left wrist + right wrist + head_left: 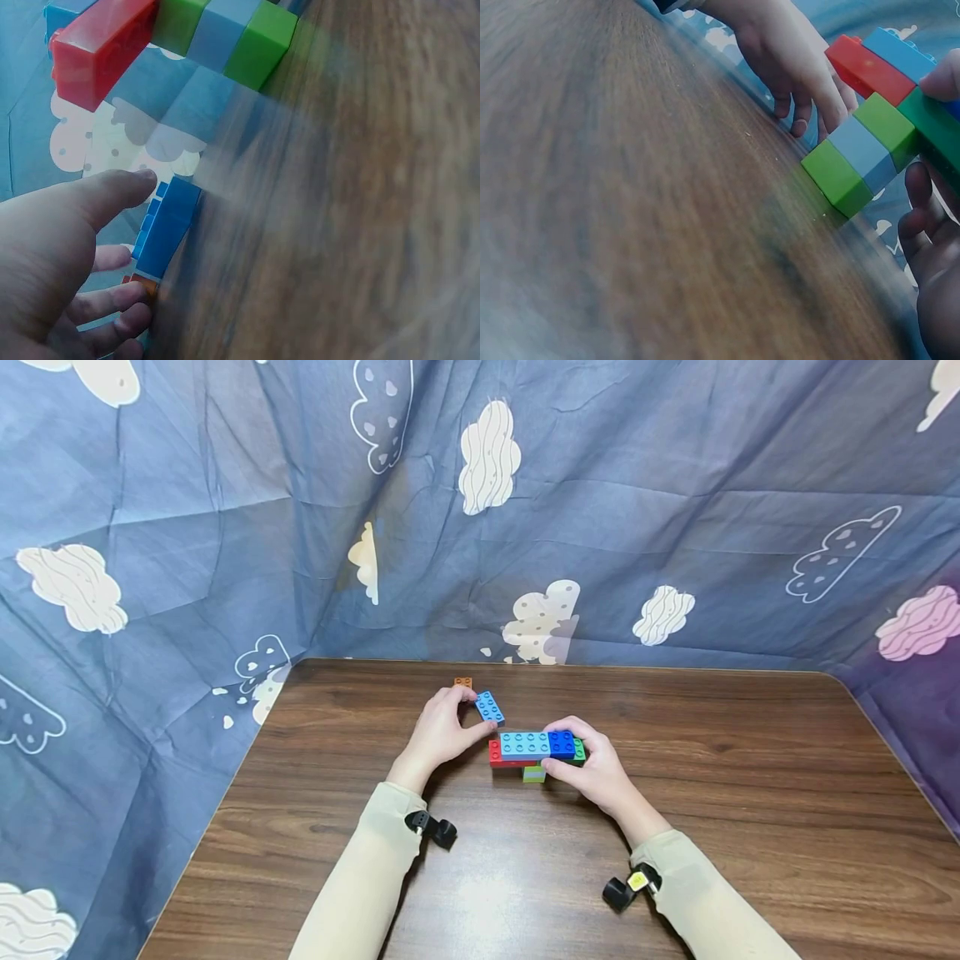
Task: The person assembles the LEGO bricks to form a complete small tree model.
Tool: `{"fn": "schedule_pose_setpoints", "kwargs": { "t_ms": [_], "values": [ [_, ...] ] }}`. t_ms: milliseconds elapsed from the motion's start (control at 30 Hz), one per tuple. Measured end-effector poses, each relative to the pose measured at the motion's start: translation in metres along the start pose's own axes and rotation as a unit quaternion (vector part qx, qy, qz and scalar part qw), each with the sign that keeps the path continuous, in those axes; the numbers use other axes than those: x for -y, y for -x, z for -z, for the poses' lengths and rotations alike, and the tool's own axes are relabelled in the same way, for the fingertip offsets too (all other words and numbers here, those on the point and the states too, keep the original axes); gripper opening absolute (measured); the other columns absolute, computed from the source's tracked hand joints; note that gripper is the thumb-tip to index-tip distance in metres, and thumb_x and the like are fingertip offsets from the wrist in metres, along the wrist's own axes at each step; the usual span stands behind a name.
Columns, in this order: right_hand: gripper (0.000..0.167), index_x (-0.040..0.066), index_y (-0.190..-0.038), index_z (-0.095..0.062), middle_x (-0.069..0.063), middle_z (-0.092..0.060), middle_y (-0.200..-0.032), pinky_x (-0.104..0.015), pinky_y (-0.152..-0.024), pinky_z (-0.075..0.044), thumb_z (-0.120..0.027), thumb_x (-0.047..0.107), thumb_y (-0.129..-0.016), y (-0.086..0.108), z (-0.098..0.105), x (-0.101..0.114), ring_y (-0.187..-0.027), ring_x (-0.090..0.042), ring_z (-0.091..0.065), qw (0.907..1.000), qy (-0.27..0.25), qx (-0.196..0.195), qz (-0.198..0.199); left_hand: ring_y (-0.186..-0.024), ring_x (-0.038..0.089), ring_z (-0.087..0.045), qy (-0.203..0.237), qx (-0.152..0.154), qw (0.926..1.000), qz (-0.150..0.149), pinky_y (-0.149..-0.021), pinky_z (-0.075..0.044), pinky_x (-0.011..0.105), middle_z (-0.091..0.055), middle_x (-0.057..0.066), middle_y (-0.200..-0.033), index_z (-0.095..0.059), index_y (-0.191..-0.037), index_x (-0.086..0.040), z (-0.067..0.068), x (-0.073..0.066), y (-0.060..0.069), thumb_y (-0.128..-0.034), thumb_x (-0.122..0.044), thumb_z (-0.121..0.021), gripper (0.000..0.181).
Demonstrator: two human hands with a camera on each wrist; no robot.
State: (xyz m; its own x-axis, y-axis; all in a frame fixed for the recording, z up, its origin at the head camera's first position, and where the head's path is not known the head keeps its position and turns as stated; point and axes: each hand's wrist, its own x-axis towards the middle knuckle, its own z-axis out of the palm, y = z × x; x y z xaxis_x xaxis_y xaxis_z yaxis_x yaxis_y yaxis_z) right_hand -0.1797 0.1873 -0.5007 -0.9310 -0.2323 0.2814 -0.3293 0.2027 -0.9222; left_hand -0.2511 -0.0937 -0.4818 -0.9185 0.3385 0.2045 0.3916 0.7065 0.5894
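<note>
One blue brick (490, 707) lies on the table (765, 793), nr an orange brick (463, 682); L hand (441, 727) brackets it, thumb & fingers apart, contact unclear. R hand (597, 768) clamps the built piece (525, 744) by its R end. Prob. best: pinch squarely, R steady.

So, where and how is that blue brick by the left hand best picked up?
I'd probably pinch the blue brick across its long sides, from above: its studs face up, those flat sides are closer together than its ends, and the orange brick sits near its far end.
</note>
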Motion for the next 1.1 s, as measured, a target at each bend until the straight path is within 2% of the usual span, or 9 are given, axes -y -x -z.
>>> {"fn": "schedule_pose_setpoints", "kwargs": {
  "t_ms": [100, 200, 300, 433, 533, 700, 833, 967, 1100],
  "values": [
    [0.039, 0.011, -0.124, -0.072, -0.007, -0.069, -0.123, -0.030, -0.088, -0.057, -0.086, 0.000, -0.089, 0.000, 0.000, 0.001, -0.105, -0.022, -0.065, 1.0000, 0.000, 0.000, 0.000, -0.130, 0.037, -0.060, -0.006, 0.019, 0.9998, -0.003, -0.111, -0.049, 0.056, -0.063, 0.019, -0.140, -0.062, -0.152, -0.012, 0.000, 0.001, 0.001, -0.0960, -0.042, -0.083, 0.066],
    [0.039, 0.011, -0.124, -0.072, -0.007, -0.069, -0.123, -0.030, -0.087, -0.057, -0.086, 0.000, -0.089, 0.000, 0.000, 0.001, -0.105, -0.023, -0.066, 1.0000, -0.003, 0.000, -0.001, -0.131, 0.038, -0.057, -0.011, 0.039, 0.9992, -0.001, -0.111, -0.048, 0.056, -0.058, 0.020, -0.143, -0.059, -0.157, -0.017, 0.001, 0.003, 0.001, -0.0968, -0.042, -0.082, 0.069],
    [0.040, 0.011, -0.125, -0.072, -0.007, -0.069, -0.123, -0.030, -0.087, -0.057, -0.086, 0.000, -0.089, 0.000, 0.000, 0.001, -0.105, -0.023, -0.066, 1.0000, -0.005, 0.001, -0.003, -0.130, 0.036, -0.057, -0.004, 0.039, 0.9992, 0.008, -0.111, -0.049, 0.054, -0.057, 0.020, -0.141, -0.064, -0.150, -0.015, 0.003, 0.004, 0.001, -0.0929, -0.040, -0.087, 0.066],
    [0.040, 0.011, -0.125, -0.072, -0.008, -0.070, -0.123, -0.031, -0.086, -0.057, -0.086, 0.001, -0.089, 0.000, 0.000, 0.001, -0.104, -0.024, -0.066, 1.0000, -0.005, 0.002, -0.008, -0.125, 0.033, -0.059, 0.007, 0.034, 0.9992, 0.022, -0.109, -0.051, 0.050, -0.057, 0.016, -0.137, -0.067, -0.128, -0.011, 0.007, 0.006, 0.001, -0.0819, -0.035, -0.096, 0.060],
    [0.040, 0.011, -0.125, -0.072, -0.008, -0.070, -0.123, -0.031, -0.086, -0.057, -0.086, 0.001, -0.089, 0.000, 0.000, 0.002, -0.104, -0.025, -0.066, 0.9999, -0.003, 0.002, -0.011, -0.126, 0.030, -0.060, 0.012, 0.044, 0.9989, 0.008, -0.112, -0.050, 0.048, -0.060, 0.014, -0.136, -0.066, -0.126, -0.009, 0.009, 0.008, 0.000, -0.0796, -0.031, -0.098, 0.061],
    [0.039, 0.012, -0.125, -0.072, -0.009, -0.069, -0.124, -0.031, -0.086, -0.057, -0.086, 0.002, -0.089, 0.000, 0.000, 0.002, -0.104, -0.025, -0.067, 0.9999, 0.000, 0.002, -0.012, -0.133, 0.029, -0.062, 0.015, 0.073, 0.9964, -0.039, -0.118, -0.045, 0.049, -0.069, 0.011, -0.140, -0.065, -0.145, -0.005, 0.011, 0.012, -0.003, -0.0881, -0.025, -0.092, 0.066],
    [0.040, 0.011, -0.125, -0.071, -0.009, -0.069, -0.124, -0.031, -0.087, -0.057, -0.086, 0.002, -0.089, 0.000, 0.000, 0.001, -0.105, -0.026, -0.066, 0.9999, -0.002, 0.002, -0.013, -0.117, 0.027, -0.066, 0.016, 0.076, 0.9957, -0.051, -0.107, -0.052, 0.047, -0.072, 0.010, -0.126, -0.071, -0.138, -0.007, 0.011, 0.013, -0.003, -0.0914, -0.019, -0.089, 0.051],
    [0.040, 0.012, -0.125, -0.072, -0.008, -0.069, -0.125, -0.031, -0.087, -0.057, -0.086, 0.002, -0.090, 0.000, 0.000, 0.001, -0.105, -0.026, -0.066, 0.9999, -0.002, 0.002, -0.014, -0.099, 0.021, -0.062, 0.015, 0.069, 0.9966, -0.043, -0.091, -0.053, 0.040, -0.069, 0.005, -0.108, -0.076, -0.124, -0.011, 0.010, 0.015, -0.002, -0.0914, -0.018, -0.088, 0.035],
    [0.040, 0.012, -0.125, -0.072, -0.008, -0.069, -0.124, -0.031, -0.087, -0.057, -0.086, 0.002, -0.090, 0.000, 0.000, 0.001, -0.106, -0.026, -0.066, 0.9999, -0.002, 0.002, -0.015, -0.095, 0.020, -0.060, 0.003, 0.065, 0.9970, -0.042, -0.087, -0.052, 0.039, -0.067, 0.003, -0.101, -0.076, -0.115, -0.012, 0.009, 0.013, -0.002, -0.0889, -0.016, -0.087, 0.029]
  ]
}}
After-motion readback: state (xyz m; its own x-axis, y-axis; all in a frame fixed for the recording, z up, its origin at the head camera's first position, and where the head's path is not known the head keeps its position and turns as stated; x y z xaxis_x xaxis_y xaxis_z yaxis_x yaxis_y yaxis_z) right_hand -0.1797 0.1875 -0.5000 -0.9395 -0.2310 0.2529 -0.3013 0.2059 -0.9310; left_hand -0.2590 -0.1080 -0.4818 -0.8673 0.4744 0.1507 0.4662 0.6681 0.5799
